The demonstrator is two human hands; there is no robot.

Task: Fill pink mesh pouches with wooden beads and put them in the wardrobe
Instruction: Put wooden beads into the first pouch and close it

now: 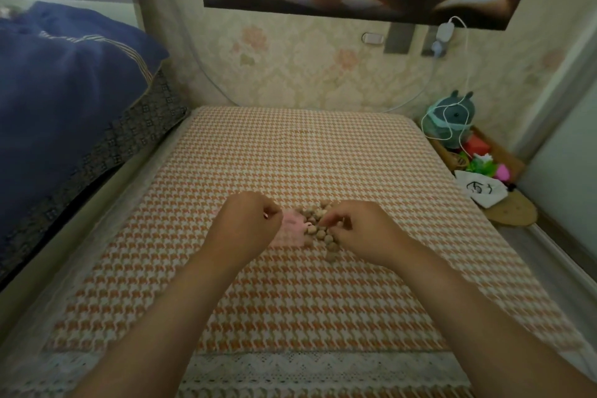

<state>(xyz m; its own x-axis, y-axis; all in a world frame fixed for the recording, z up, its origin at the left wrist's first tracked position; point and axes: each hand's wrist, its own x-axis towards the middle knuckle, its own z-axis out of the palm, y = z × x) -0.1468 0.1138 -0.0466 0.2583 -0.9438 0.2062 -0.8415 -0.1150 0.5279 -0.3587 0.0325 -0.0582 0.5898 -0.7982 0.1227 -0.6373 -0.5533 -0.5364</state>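
Observation:
A pile of several round wooden beads [318, 229] lies on the orange houndstooth cushion [290, 158]. Just left of the beads lies a pink mesh pouch [290, 229], partly hidden under my left hand [247, 220]. That hand has its fingers curled and grips the pouch's near edge. My right hand [358, 229] sits over the right side of the pile, its fingertips pinching beads at the pile's top. More beads trail toward me under that hand.
A dark blue blanket [64, 90] covers a bed to the left. A shelf at the right holds a teal plush toy [449, 119], a white drawstring bag [481, 189] and small colourful items. The wallpapered wall stands behind the cushion.

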